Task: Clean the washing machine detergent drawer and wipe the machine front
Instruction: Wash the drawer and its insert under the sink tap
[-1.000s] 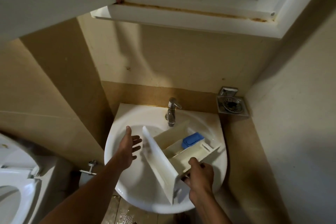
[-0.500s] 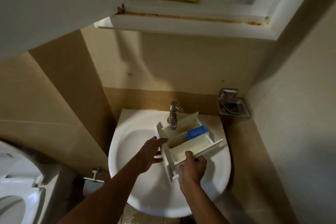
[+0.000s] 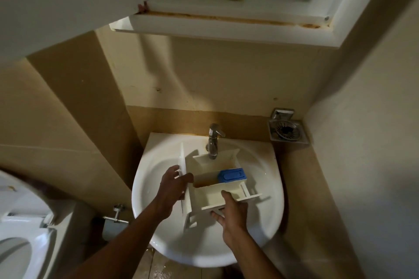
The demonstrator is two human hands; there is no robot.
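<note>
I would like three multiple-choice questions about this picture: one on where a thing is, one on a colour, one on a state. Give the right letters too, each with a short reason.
1. Where is the detergent drawer?
A. on the toilet seat
B. over the sink, under the tap
C. on the cabinet shelf

2. What colour is the insert in the drawer?
A. red
B. green
C. blue

3. How is the drawer held?
A. by two hands
B. by one hand
C. by no hand; it lies in the basin

Answers:
1 B: its white body sits above the basin, with the spout over its far compartment.
2 C: the small piece in the middle compartment is plainly blue.
3 A: the left hand grips the front panel and the right hand holds the near edge.
</note>
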